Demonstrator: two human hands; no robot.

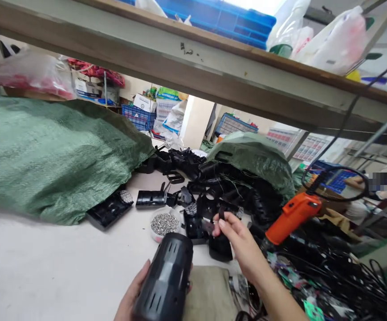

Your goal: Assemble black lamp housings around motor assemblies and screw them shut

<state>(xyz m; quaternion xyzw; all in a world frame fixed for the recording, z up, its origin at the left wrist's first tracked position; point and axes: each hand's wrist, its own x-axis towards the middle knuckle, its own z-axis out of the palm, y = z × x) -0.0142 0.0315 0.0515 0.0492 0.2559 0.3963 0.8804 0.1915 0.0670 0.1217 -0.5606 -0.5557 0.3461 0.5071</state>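
My left hand (131, 290) at the bottom edge grips a black slotted plastic housing (163, 278), which is tilted and hides most of the fingers. My right hand (230, 232) pinches a small black plastic part (221, 215) between finger and thumb, just above a heap of black plastic parts (226, 196). A round dish of small silver screws (164, 224) stands left of that hand. An orange electric screwdriver (293, 218) hangs to the right of my right hand.
A low shelf edge (180, 58) with a blue crate (220, 18) runs overhead. Green woven sacks (53, 156) lie on the white table (56, 267) at left. Tangled black cables (333, 276) fill the lower right. A co-worker's arm (360, 182) shows far right.
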